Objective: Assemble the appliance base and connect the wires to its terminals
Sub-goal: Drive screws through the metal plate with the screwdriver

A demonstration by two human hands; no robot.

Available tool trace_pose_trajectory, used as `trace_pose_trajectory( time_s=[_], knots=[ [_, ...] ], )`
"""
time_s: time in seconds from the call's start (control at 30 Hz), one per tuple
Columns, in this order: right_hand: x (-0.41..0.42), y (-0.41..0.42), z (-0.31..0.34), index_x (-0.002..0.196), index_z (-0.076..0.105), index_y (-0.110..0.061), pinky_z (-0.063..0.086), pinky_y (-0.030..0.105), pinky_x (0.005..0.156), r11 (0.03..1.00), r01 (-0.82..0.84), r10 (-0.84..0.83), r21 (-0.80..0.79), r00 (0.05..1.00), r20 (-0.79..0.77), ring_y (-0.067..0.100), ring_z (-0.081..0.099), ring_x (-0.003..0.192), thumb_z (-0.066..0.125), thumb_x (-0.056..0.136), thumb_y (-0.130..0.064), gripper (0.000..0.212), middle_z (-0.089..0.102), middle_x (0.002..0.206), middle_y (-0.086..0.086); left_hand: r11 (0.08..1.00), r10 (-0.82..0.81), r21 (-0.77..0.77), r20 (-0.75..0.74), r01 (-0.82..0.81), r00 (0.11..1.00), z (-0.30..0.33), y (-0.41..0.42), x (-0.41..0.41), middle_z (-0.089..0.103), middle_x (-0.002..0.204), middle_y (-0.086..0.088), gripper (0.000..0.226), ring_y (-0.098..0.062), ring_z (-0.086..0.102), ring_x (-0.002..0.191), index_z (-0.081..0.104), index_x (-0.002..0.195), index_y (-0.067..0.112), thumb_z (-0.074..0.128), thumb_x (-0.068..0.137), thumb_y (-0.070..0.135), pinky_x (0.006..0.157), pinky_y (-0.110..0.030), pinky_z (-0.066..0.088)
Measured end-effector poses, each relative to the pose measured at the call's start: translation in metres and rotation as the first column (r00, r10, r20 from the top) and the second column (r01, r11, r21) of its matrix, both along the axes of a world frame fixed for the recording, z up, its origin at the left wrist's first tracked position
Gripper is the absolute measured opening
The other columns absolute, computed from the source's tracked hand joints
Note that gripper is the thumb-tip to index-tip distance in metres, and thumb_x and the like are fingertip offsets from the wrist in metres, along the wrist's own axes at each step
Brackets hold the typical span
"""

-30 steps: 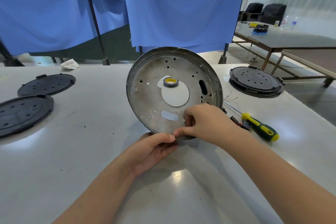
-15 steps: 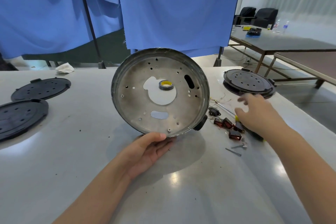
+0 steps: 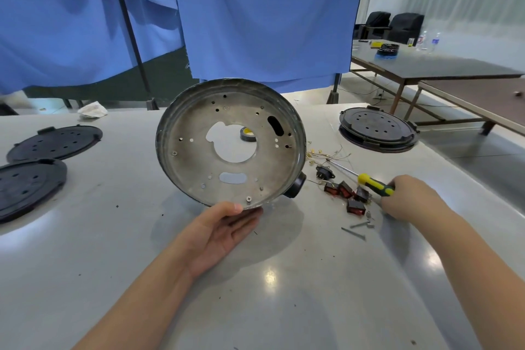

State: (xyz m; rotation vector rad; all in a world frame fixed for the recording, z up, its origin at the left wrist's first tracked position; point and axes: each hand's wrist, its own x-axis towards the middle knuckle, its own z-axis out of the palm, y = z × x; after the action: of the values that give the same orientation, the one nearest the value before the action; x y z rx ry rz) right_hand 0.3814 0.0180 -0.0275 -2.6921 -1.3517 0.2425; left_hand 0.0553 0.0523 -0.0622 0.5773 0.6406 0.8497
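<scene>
Right hand [image 3: 409, 197] now gripping screwdriver [image 3: 375, 188], grey table [image 3: 113, 250]

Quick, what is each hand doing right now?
Left hand: open, fingers straight, propping the tilted metal base at its lower rim.
Right hand: curled round the handle of the screwdriver on the table.

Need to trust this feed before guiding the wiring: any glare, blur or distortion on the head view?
Head view: ceiling-light glare spots on the table; wide-angle bending at the edges; metal base sharp and evenly lit, soft shadow under it; thin wires too small to resolve.
</scene>
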Motion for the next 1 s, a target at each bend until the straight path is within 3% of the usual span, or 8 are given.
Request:
trace_pose_trajectory(
  time_s=[0.13, 0.23, 0.4, 0.47, 0.63, 0.8, 0.9, 1.0],
  knots=[
    [-0.003, -0.007, 0.014, 0.105, 0.062, -0.009, 0.040, 0.027, 0.055, 0.976, 0.042, -0.025, 0.215, 0.996, -0.084, 0.024, 0.054, 0.071, 0.057, 0.084, -0.013, 0.022, 0.059, 0.084, 0.008, 1.000, -0.004, -0.002, -0.006, 0.004, 1.000, 0.000, 0.002, 0.000, 0.065, 0.121, -0.027, 0.050, -0.035, 0.065, 0.112, 0.071, 0.100, -0.009, 0.074, 0.052, 0.003, 0.091, -0.041, 0.055],
    [-0.009, -0.010, 0.023, 0.120, 0.058, -0.011, 0.039, 0.029, 0.064, 0.893, 0.018, 0.020, 0.450, 0.997, -0.079, 0.025, 0.053, 0.079, 0.058, 0.089, -0.018, 0.032, 0.058, 0.102, 0.010, 1.000, 0.001, -0.001, -0.011, -0.001, 1.000, -0.001, 0.003, 0.001, 0.065, 0.122, -0.026, 0.058, -0.035, 0.064, 0.113, 0.066, 0.107, -0.009, 0.074, 0.051, 0.004, 0.091, -0.040, 0.055],
    [-0.031, -0.016, 0.034, 0.119, 0.051, -0.012, 0.052, 0.041, 0.079, 0.596, -0.111, 0.196, 0.795, 0.980, -0.011, 0.026, 0.058, 0.091, 0.066, 0.087, -0.018, 0.036, 0.056, 0.109, 0.009, 1.000, 0.012, -0.005, -0.023, -0.013, 1.000, -0.002, 0.003, 0.000, 0.064, 0.122, -0.027, 0.066, -0.035, 0.064, 0.114, 0.062, 0.113, -0.010, 0.074, 0.050, 0.004, 0.091, -0.041, 0.055],
    [-0.038, -0.019, 0.041, 0.120, 0.049, -0.011, 0.053, 0.039, 0.083, 0.450, -0.168, 0.288, 0.877, 0.957, 0.035, 0.024, 0.057, 0.094, 0.065, 0.088, -0.014, 0.035, 0.054, 0.109, 0.008, 1.000, 0.013, -0.005, -0.019, -0.013, 1.000, -0.003, 0.002, 0.000, 0.065, 0.121, -0.027, 0.065, -0.036, 0.064, 0.113, 0.063, 0.112, -0.011, 0.075, 0.050, 0.003, 0.091, -0.042, 0.055],
    [-0.056, -0.024, 0.058, 0.131, 0.043, -0.012, 0.050, 0.011, 0.078, 0.276, -0.196, 0.457, 0.941, 0.888, 0.050, 0.008, 0.059, 0.092, 0.058, 0.093, -0.012, 0.041, 0.051, 0.113, 0.000, 1.000, -0.005, -0.009, 0.001, 0.005, 1.000, -0.004, 0.003, -0.001, 0.064, 0.123, -0.027, 0.061, -0.038, 0.063, 0.114, 0.066, 0.110, -0.010, 0.075, 0.051, 0.003, 0.091, -0.043, 0.054],
    [-0.082, -0.026, 0.079, 0.131, 0.037, -0.015, 0.058, 0.037, 0.083, 0.122, 0.033, 0.731, 0.992, 0.673, -0.112, 0.024, 0.069, 0.093, 0.048, 0.098, -0.006, 0.036, 0.053, 0.107, -0.006, 0.999, -0.042, -0.026, -0.007, 0.042, 0.999, -0.001, 0.003, -0.002, 0.064, 0.121, -0.030, 0.051, -0.040, 0.062, 0.116, 0.072, 0.100, -0.011, 0.075, 0.050, 0.003, 0.094, -0.044, 0.053],
    [-0.103, -0.021, 0.082, 0.134, 0.034, -0.017, 0.059, 0.034, 0.078, 0.154, 0.126, 0.825, 0.980, 0.530, -0.198, 0.024, 0.071, 0.088, 0.043, 0.099, -0.002, 0.039, 0.055, 0.105, 0.000, 0.997, -0.058, -0.053, 0.002, 0.058, 0.998, 0.001, 0.001, -0.002, 0.062, 0.122, -0.031, 0.055, -0.041, 0.061, 0.116, 0.069, 0.103, -0.015, 0.074, 0.050, 0.002, 0.093, -0.043, 0.054],
    [-0.122, -0.013, 0.079, 0.129, 0.035, -0.018, 0.059, 0.033, 0.078, 0.171, 0.083, 0.868, 0.982, 0.458, -0.190, 0.024, 0.071, 0.085, 0.042, 0.098, 0.004, 0.039, 0.053, 0.102, 0.001, 0.996, -0.064, -0.068, 0.001, 0.064, 0.998, 0.003, 0.000, -0.003, 0.062, 0.122, -0.032, 0.057, -0.041, 0.061, 0.116, 0.067, 0.103, -0.017, 0.075, 0.049, 0.002, 0.090, -0.041, 0.055]
  ],
)
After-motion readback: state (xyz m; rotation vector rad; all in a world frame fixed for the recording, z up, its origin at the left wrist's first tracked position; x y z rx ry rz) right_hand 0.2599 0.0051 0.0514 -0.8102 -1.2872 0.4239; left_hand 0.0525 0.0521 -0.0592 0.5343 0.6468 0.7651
